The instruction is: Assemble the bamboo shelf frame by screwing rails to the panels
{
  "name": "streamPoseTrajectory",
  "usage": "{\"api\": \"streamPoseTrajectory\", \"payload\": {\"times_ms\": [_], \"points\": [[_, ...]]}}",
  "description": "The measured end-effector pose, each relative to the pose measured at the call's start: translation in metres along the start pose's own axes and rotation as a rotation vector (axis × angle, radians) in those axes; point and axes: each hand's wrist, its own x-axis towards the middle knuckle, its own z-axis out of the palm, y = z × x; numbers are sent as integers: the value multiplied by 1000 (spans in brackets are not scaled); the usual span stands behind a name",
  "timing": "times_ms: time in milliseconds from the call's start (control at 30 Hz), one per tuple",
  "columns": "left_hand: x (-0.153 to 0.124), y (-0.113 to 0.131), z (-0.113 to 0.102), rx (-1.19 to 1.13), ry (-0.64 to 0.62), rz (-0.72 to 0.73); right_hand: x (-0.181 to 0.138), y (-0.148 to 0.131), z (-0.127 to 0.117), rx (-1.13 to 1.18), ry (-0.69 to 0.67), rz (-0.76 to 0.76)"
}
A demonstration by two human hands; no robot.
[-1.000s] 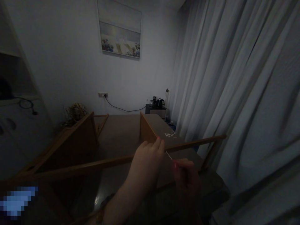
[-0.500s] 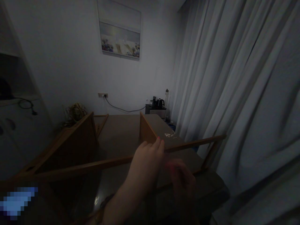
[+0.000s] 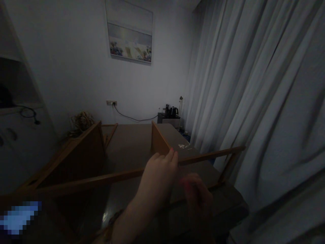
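Observation:
My left hand (image 3: pixel 159 173) is wrapped over a long wooden rail (image 3: pixel 101 180) where it meets a narrow upright wooden panel (image 3: pixel 160 138). The rail belongs to a wooden frame lying across the table (image 3: pixel 132 135). My right hand (image 3: pixel 198 193) is just to the right and lower, dim and slightly blurred, with its fingers curled in a pinch below the rail. Whatever it may hold is too dark to make out. A larger wooden panel (image 3: pixel 76 159) stands at the left end of the frame.
Small pale pieces (image 3: pixel 185 146) lie on the table's far right. Beyond it, a black kettle (image 3: pixel 174 111) stands on a small cabinet (image 3: pixel 170 121). Long curtains (image 3: pixel 243 84) hang at the right. Dried plant stems (image 3: pixel 83 121) sit behind the left panel.
My right hand has shifted very slightly, its fingers a little lower. My left hand and the wooden frame are where they were.

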Motion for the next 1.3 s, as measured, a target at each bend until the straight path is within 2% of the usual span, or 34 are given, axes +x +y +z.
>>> {"api": "streamPoseTrajectory", "payload": {"times_ms": [167, 267, 433, 600, 733, 900, 1000, 1100, 1300], "points": [[0, -1, 2, -6, 26, 10, -4, 5, -1, 0, 9, -11], [0, -1, 3, -2, 31, 7, -5, 9, -4, -15, 107, -76], [1, -1, 2, 3, -7, -1, 0, 13, -10, -244, 272, -173], [0, 1, 1, -5, -6, -3, 5, 16, -5, -193, 144, -128], [0, 0, -2, 5, -24, -4, 4, 22, 0, -409, 104, -141], [-1, 0, -7, 3, -72, -9, 13, 15, 5, -683, 50, -280], [0, -1, -9, -25, -83, 1, 21, 7, 8, -855, 54, -321], [-1, -2, -7, -40, -56, 14, 26, 4, 11, -973, 79, -290], [-2, -3, -5, -44, -56, 16, 29, 9, 14, -1020, 88, -246]]}}
